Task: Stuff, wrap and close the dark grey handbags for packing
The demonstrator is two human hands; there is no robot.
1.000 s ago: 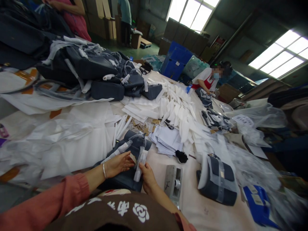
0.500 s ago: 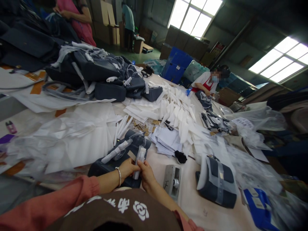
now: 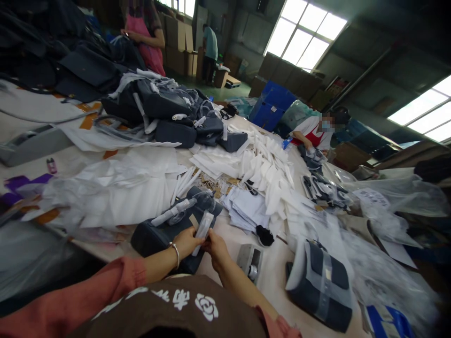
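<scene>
A dark navy bag point(image 3: 151, 238) lies on the table in front of me, with wrapped straps on top. My left hand point(image 3: 188, 243), a bracelet at its wrist, has its fingers closed on a pale wrapped strip point(image 3: 203, 230) over the bag's right side. Against the strip's lower right edge, my right hand point(image 3: 215, 246) is also closed, its fingertips partly hidden. A small tan tag point(image 3: 193, 221) stands beside the strip. Right of my hands sits a grey tape dispenser point(image 3: 249, 263).
Another navy bag point(image 3: 327, 286) with clear wrap is at the right, near a blue dispenser point(image 3: 387, 321). White foam sheets point(image 3: 134, 192), folded cloths point(image 3: 245, 206) and piled dark bags point(image 3: 158, 105) lie ahead. A person in a red apron point(image 3: 312, 136) works across the table.
The view has swung left, so the surroundings appear further right. The strip is tilted more to the right, and both hands still hold it.
</scene>
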